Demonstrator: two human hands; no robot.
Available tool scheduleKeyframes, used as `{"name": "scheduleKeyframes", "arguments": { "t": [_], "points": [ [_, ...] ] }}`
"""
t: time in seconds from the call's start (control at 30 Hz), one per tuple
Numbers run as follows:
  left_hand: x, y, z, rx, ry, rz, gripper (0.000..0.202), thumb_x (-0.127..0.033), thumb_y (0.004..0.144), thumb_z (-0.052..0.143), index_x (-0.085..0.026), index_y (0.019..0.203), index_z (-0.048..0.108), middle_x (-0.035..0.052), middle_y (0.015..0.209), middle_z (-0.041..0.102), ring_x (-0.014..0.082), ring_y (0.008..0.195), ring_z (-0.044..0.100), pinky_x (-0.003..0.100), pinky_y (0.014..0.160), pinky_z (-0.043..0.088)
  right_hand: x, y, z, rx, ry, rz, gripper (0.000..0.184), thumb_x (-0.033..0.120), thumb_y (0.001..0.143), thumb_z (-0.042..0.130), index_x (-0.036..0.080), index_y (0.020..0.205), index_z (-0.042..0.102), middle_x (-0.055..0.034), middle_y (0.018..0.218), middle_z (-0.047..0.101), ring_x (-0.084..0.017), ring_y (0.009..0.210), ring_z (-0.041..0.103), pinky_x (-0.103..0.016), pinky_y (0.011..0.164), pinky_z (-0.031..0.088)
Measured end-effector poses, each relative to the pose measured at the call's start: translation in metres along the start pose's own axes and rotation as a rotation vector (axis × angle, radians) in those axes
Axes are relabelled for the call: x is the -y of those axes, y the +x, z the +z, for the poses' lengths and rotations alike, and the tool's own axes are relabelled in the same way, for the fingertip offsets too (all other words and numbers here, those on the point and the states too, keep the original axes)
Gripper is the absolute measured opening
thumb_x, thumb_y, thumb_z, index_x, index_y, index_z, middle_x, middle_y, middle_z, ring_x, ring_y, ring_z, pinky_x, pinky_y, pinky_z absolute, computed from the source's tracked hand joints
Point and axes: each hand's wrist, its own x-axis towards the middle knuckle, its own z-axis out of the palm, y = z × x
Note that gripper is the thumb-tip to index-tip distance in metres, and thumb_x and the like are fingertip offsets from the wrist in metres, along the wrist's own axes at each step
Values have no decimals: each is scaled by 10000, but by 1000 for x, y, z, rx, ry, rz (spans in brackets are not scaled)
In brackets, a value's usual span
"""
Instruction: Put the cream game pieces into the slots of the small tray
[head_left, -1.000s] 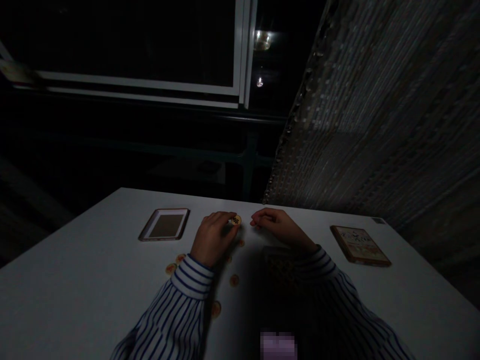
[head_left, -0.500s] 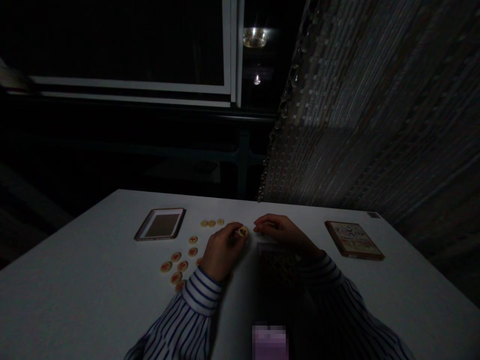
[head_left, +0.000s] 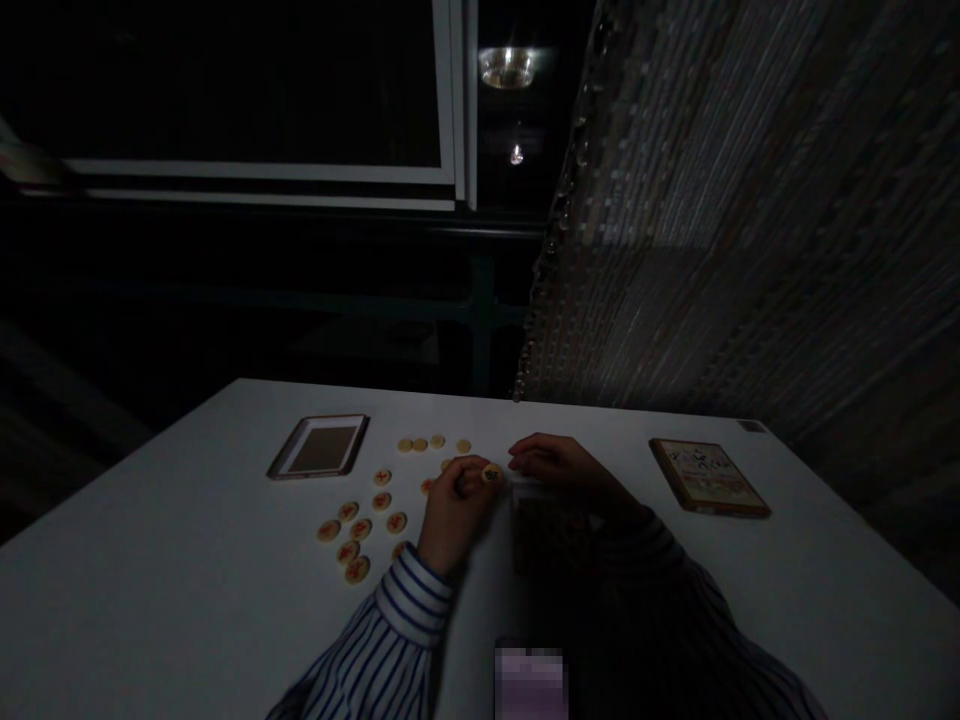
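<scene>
In the head view, our left hand (head_left: 452, 512) has slid closer to us than a moment ago. Now more small round tan discs with red marks (head_left: 360, 530) show on the white table (head_left: 150, 600). Its fingers pinch one round tan disc (head_left: 492, 474), now right beside our right hand (head_left: 559, 465). The right fingers are curled, and we cannot tell if they hold anything. The shallow brown-rimmed tray (head_left: 317, 447) looks empty. The flat brown picture box (head_left: 709, 477) is shut. The dark box (head_left: 551, 528) by our right wrist is too dark to see into.
</scene>
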Motion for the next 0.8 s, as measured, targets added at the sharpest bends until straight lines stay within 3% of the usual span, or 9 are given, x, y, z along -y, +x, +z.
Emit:
{"name": "scheduleKeyframes", "arguments": {
  "t": [0.17,0.5,0.63,0.8],
  "points": [
    [12,-7,8,-32,-124,-113,254,-259,617,653,-161,829,554,-16,682,610,74,590,541,161,524,392,-5,1,-1,7,-46,-20,279,341,694,553,139,884,583,-68,829,651,-165,766,593,-290,674,452],
    [27,-11,13,-106,-227,-203,280,-198,558,678,-134,817,595,35,737,668,111,674,603,214,646,459,-16,1,-4,60,-258,-127,268,342,754,512,136,908,589,-42,773,638,-123,678,564,-228,602,431],
    [26,-12,13,-122,-206,-210,286,-215,551,682,-126,817,623,54,727,677,128,648,612,231,620,473,-21,1,-3,61,-362,-230,229,325,778,484,149,866,600,-33,779,634,-114,683,555,-214,602,423],
    [19,-13,14,-169,-145,-198,250,-214,526,699,-118,754,659,57,694,683,133,633,610,225,605,480,-30,1,0,138,-300,-312,199,303,767,510,154,872,590,-30,782,630,-112,689,562,-207,612,432]
  ]
}}
